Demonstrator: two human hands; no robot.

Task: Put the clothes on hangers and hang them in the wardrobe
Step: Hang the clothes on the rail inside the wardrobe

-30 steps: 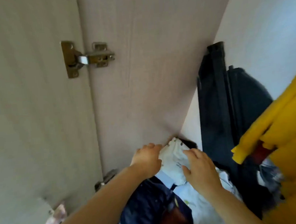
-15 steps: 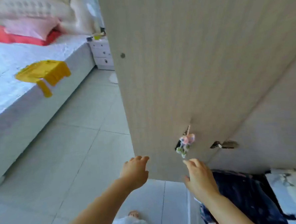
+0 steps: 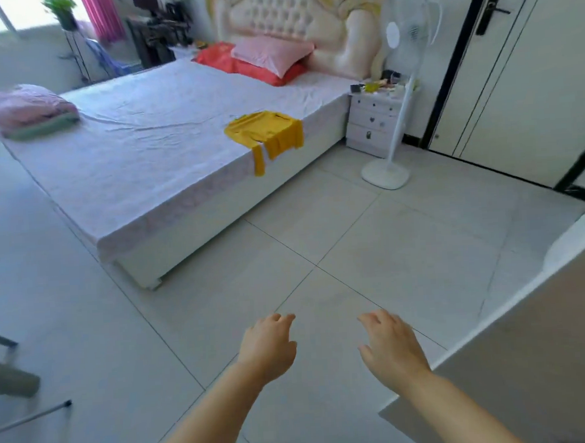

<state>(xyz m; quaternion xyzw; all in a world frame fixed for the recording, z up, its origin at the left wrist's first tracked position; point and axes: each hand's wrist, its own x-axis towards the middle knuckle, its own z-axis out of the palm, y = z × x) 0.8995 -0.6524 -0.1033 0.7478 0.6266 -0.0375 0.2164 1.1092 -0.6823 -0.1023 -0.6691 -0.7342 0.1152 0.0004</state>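
On bed (image 3: pixel 136 152), near edge, toward nightstand (image 3: pixel 374 120): yellow shirt (image 3: pixel 265 132), spread flat, one sleeve hanging over the side. Well apart from both hands, across open floor (image 3: pixel 371 237).

Low in view, over floor tiles: left hand (image 3: pixel 269 346) and right hand (image 3: pixel 391 347), palms down, side by side, not touching. Both sets of fingers (image 3: pixel 283 319) loosely spread, released, grasping nothing.

Against half a second ago: wardrobe door (image 3: pixel 532 360) no longer filling the view, now only at lower right corner, just beside right forearm. Dark clothes under right hand gone from sight. Shirt and bed now straight ahead rather than far left. Hands as empty as before.

Edges and room: door edge close on right. Bed corner ahead on left. Standing fan (image 3: pixel 386 174) on floor beyond, beside nightstand. Broad stretch of tile between hands and shirt. Pink bundle (image 3: pixel 27 107) folded on far side of bed, pillows (image 3: pixel 267 56) at headboard.
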